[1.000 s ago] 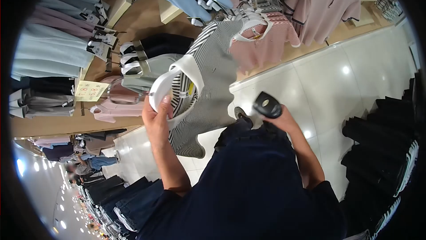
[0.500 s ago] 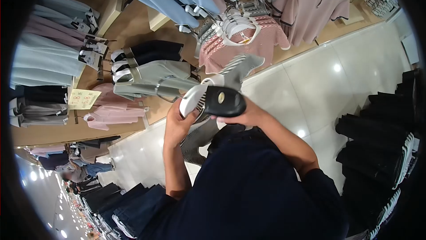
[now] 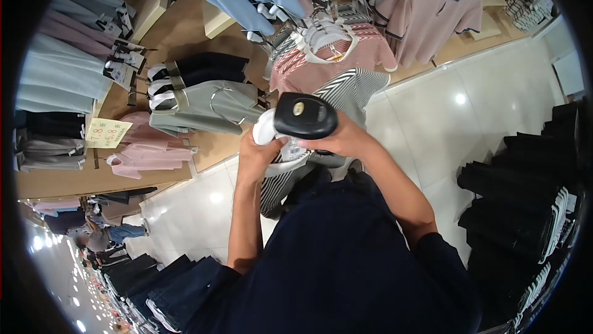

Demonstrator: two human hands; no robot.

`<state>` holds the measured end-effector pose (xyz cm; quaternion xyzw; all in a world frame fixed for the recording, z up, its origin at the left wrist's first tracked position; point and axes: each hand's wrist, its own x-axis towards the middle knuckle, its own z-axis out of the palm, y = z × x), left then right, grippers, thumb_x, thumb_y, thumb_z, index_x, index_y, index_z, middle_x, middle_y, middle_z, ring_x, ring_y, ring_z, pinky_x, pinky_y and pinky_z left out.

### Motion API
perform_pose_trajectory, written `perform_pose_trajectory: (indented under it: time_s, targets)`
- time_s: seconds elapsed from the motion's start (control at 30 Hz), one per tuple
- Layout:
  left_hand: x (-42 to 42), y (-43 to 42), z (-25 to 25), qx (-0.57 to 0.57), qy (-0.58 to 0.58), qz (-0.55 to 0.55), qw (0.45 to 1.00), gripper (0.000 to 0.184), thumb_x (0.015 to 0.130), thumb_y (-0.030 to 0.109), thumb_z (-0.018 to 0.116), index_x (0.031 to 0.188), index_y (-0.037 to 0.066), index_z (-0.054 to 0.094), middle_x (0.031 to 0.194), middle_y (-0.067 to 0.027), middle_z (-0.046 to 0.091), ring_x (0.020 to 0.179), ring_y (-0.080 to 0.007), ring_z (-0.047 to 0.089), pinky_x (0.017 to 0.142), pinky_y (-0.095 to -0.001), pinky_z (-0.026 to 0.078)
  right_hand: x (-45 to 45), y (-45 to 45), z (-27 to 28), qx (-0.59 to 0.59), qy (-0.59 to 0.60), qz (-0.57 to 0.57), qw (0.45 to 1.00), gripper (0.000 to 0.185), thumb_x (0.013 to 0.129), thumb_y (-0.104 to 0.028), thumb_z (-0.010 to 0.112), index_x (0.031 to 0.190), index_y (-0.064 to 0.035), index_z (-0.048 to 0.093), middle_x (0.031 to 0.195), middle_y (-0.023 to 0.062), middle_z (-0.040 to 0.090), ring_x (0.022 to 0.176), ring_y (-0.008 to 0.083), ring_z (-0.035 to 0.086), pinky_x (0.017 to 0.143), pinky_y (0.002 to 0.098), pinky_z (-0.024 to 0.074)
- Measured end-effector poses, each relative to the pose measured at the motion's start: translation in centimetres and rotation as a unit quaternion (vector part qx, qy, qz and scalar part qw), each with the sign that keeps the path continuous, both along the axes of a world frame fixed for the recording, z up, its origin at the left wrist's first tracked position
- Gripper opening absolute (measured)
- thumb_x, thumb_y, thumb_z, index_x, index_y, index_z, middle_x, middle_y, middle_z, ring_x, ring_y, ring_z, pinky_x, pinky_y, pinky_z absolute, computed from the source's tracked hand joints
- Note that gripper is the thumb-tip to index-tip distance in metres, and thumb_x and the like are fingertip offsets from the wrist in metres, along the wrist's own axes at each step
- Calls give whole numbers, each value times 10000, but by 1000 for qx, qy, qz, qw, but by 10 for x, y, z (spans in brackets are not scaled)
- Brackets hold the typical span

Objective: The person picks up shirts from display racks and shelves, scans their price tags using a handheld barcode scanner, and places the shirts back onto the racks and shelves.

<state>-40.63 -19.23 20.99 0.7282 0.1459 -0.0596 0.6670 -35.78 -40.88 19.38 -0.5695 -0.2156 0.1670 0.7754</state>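
Black scanner (image 3: 304,115) brought to the striped shirt (image 3: 357,92)

Well apart a second ago, the right hand (image 3: 338,139), wrapped round the scanner, is now beside the collar label (image 3: 293,148), bringing them together. Left hand (image 3: 254,156), forearm forward, grips the shirt's white hanger (image 3: 264,127); whether scanner touches label is hard to tell.

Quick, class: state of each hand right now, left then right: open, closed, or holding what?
Left hand: closed, holding the white hanger with the striped shirt.
Right hand: closed, holding the black handheld scanner.
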Motion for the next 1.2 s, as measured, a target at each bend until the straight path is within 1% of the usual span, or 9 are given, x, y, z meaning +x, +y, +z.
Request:
perform_pose_trajectory:
  time_s: [0.1,0.23,0.5,0.7,0.73,0.83,0.93,1.17,1.2]
  targets:
    - [3,9,-8,-5,-5,57,998,268,794,-3,741,1050,-6,660,771,11,634,556,-29,484,483,-201,361,-14,-21,-7,-43,33,-82,995,397,808,-75,810,1159,-10,636,1006,41,695,856,95,627,780,263,521]
    - [2,14,-4,-34,-19,96,995,295,801,-14,729,1087,-19,655,812,-4,652,568,-30,489,491,-205,364,-46,-34,-41,-55,174,3,983,278,864,-162,776,1078,-25,664,808,8,660,600,58,579,561,246,477]
    - [12,-1,-11,-18,-47,115,992,394,807,9,738,1176,-64,618,993,-86,697,869,-150,663,804,-290,527,-54,-17,-45,-105,187,97,972,252,902,-259,741,931,-34,632,679,-12,583,541,86,547,523,262,439]
    - [12,47,-40,58,6,95,994,405,842,199,768,1152,-25,639,978,-95,692,823,-138,639,750,-283,513,-47,-20,-45,-130,150,62,978,244,903,-247,740,896,-26,635,676,15,615,563,95,573,559,273,476]
    - [11,67,-58,139,-15,101,985,409,869,262,746,1145,-24,648,925,-85,690,771,-156,631,705,-307,518,-45,-22,-50,-135,159,52,977,247,903,-249,741,895,-25,636,675,15,615,567,96,576,560,272,477]
    - [-2,101,-43,110,76,184,974,466,852,282,758,1142,-62,636,898,-134,701,785,-227,662,719,-333,526,-39,-34,-72,-163,189,30,968,255,900,-257,743,889,-24,640,671,16,615,580,98,585,564,269,480]
    - [-12,148,-77,404,-8,163,900,523,839,312,760,1170,-69,620,919,-194,711,852,-298,690,779,-359,527,-34,-49,-90,-222,212,30,951,273,895,-275,748,866,-25,643,662,21,611,602,100,594,575,261,485]
    - [44,120,-61,307,-27,88,947,478,923,274,667,1293,-10,565,1120,-228,673,999,-271,666,885,-350,504,-23,-55,-110,-255,241,14,936,279,892,-264,751,925,-17,625,698,2,607,614,99,590,579,245,486]
    - [61,120,-64,345,-13,63,936,469,942,285,636,1312,10,554,1136,-242,672,1009,-326,676,877,-394,510,-19,-53,-111,-258,244,2,935,277,892,-262,751,931,-19,623,699,-1,603,617,97,584,579,246,482]
